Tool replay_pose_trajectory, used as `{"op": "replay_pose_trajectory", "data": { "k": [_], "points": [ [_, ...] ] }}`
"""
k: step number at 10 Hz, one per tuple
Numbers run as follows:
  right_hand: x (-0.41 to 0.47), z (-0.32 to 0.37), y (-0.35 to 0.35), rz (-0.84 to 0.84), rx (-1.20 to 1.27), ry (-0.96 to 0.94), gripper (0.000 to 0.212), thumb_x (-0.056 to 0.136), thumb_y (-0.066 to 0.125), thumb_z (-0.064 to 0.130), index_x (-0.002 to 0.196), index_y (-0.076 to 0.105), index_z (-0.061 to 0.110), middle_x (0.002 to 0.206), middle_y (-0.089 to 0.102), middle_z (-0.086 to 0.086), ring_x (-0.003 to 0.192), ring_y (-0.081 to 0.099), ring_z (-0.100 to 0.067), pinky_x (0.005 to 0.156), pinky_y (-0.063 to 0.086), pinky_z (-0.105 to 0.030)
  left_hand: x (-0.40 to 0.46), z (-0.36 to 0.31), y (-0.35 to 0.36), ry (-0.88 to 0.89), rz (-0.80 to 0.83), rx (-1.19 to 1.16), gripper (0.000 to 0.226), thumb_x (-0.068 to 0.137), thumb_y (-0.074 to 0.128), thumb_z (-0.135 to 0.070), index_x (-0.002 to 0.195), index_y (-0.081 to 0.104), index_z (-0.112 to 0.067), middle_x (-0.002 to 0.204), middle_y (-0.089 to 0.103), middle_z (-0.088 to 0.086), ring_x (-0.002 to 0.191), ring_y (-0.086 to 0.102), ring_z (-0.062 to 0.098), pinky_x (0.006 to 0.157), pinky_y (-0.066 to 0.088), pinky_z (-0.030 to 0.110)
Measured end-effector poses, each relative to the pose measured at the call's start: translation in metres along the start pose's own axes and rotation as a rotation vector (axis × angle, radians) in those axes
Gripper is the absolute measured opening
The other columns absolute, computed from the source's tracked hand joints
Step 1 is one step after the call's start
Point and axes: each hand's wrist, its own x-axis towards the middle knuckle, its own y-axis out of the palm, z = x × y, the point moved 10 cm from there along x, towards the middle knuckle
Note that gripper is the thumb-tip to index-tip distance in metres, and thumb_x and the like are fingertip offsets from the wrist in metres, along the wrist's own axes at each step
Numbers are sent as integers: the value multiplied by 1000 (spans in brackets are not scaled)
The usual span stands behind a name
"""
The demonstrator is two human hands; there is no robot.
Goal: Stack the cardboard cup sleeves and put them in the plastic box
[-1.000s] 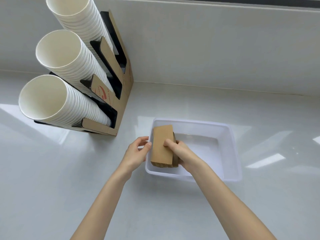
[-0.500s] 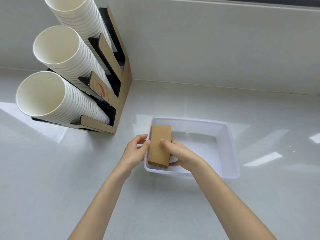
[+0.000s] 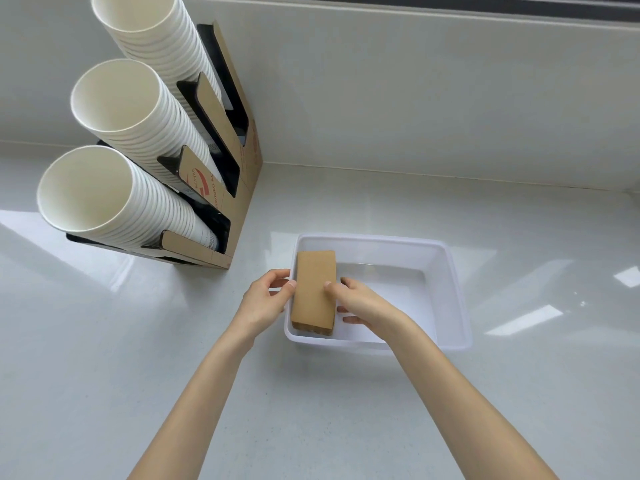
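head view: both hands (image 3: 266,299) on sleeve stack (image 3: 314,292) inside plastic box (image 3: 450,289)

The stack of cup sleeves (image 3: 314,289) is brown cardboard, matt, with corrugated ends. The box (image 3: 450,271) is translucent white plastic, smooth. The countertop (image 3: 104,341) is pale and glossy (it mirrors light patches). The cups (image 3: 114,202) are white paper, held in a matt cardboard rack (image 3: 242,209).

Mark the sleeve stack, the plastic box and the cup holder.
sleeve stack (image 3: 314,287), head view, top face.
plastic box (image 3: 453,289), head view, right wall.
cup holder (image 3: 247,202), head view, cardboard side panel.
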Motion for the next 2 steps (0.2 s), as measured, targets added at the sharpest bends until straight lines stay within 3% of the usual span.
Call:
{"op": "replay_pose_trajectory", "data": {
  "k": [1, 2],
  "points": [
    [-11, -1, -20, -79, -109, -47, 66, 90, 43, 38, 144, 15, 13, 152, 25, -6, 137, 29, -23, 111, 29, -35, -5, -8, -5, 31, -28, 92, 39, 89, 49, -28, 126, 45, -17, 127, 53, 4, 105, 52, 18, 95, 42, 35],
    [-22, 0, -31, -134, -253, -65, 67, 89, 44, 38, 144, 14, 15, 154, 20, -5, 140, 23, -23, 110, 24, -35, -10, -13, -9, 48, -49, 132, 44, 88, 50, -28, 130, 41, -18, 133, 50, 4, 113, 50, 18, 90, 37, 29]
  ]
}}
